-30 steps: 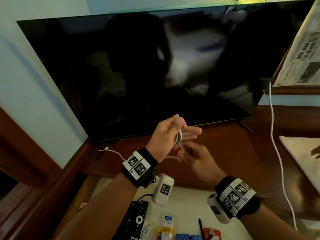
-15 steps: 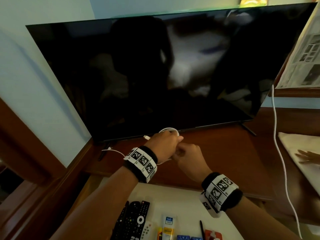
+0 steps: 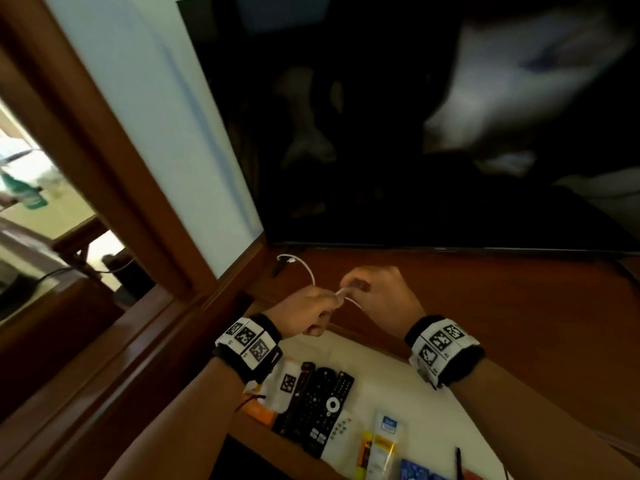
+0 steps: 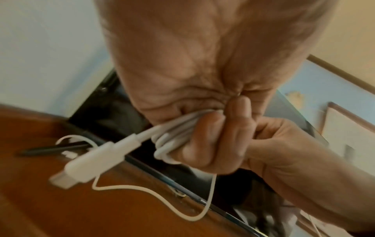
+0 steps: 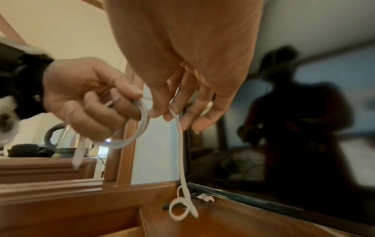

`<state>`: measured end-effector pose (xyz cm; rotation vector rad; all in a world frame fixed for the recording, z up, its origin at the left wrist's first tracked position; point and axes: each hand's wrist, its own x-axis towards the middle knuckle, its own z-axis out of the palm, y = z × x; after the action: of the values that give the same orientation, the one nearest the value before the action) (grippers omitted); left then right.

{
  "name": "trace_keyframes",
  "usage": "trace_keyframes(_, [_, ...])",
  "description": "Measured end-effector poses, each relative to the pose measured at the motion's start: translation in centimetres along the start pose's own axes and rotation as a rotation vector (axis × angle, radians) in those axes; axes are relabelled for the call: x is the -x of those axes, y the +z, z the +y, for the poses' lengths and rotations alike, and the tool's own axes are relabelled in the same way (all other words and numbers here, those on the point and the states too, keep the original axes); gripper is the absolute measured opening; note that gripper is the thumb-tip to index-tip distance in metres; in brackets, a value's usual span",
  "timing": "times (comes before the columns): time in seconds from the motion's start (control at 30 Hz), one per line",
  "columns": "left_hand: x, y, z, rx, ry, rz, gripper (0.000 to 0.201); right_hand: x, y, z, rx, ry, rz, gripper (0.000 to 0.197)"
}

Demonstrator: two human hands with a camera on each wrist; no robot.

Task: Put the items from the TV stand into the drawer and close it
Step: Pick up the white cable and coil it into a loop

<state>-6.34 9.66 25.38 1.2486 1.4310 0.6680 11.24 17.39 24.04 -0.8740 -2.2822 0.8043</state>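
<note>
Fingers (image 4: 213,136) of the left hand (image 3: 304,311) are curled tight round a bundle of white cable (image 4: 174,137) loops, pressing them into the palm; a plug (image 4: 89,162) on a short free length sticks out of the fist. Both forearms reach forward over the open drawer (image 3: 408,386), and the two hands meet just above the front edge of the TV stand (image 3: 502,323), knuckles up in the head view. Beside the left fist, the right hand (image 3: 377,292) hangs with its fingers pointing down, thumb and fingertips (image 5: 169,116) pinching a single strand of the same cable. From that pinch the strand drops to the stand's wooden top, where its end lies in a small loop (image 5: 180,206) near the lower left corner of the TV (image 3: 415,133). Between the hands the cable runs short, the coil hanging from the left fist in the right wrist view. The remaining slack curves across the wood toward the TV foot (image 4: 52,149).

Below the wrists, the drawer holds black remotes (image 3: 318,407), a small white remote (image 3: 341,434), tubes (image 3: 384,445) and a pen (image 3: 459,462), all lying flat on its pale floor. Each wrist wears a black band with square printed markers.
</note>
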Motion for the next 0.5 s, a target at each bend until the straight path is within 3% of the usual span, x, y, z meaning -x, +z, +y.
trace_keyframes(0.1, [0.6, -2.7, -3.3, 0.125, -0.053, 0.074, 0.040, -3.1, 2.4, -0.6, -0.041, 0.034, -0.152, 0.027])
trace_keyframes(0.17, [0.8, -4.6, -4.9, 0.160, -0.073, 0.116, 0.043, -5.3, 3.4, 0.3, -0.028, 0.075, -0.156, 0.047])
trace_keyframes(0.23, [1.0, -7.4, -6.6, 0.206, -0.072, 0.135, 0.044, -8.3, 5.4, 1.5, 0.014, 0.162, -0.088, 0.042])
trace_keyframes(0.33, [1.7, -10.9, -8.6, 0.200, -0.065, 0.131, 0.048, -13.5, 9.3, 2.6, 0.087, 0.288, -0.064, 0.019])
trace_keyframes(0.5, [1.3, -15.4, -10.1, 0.154, -0.076, 0.064, 0.049, -22.3, 17.3, 1.6, 0.366, 0.329, -0.383, 0.038])
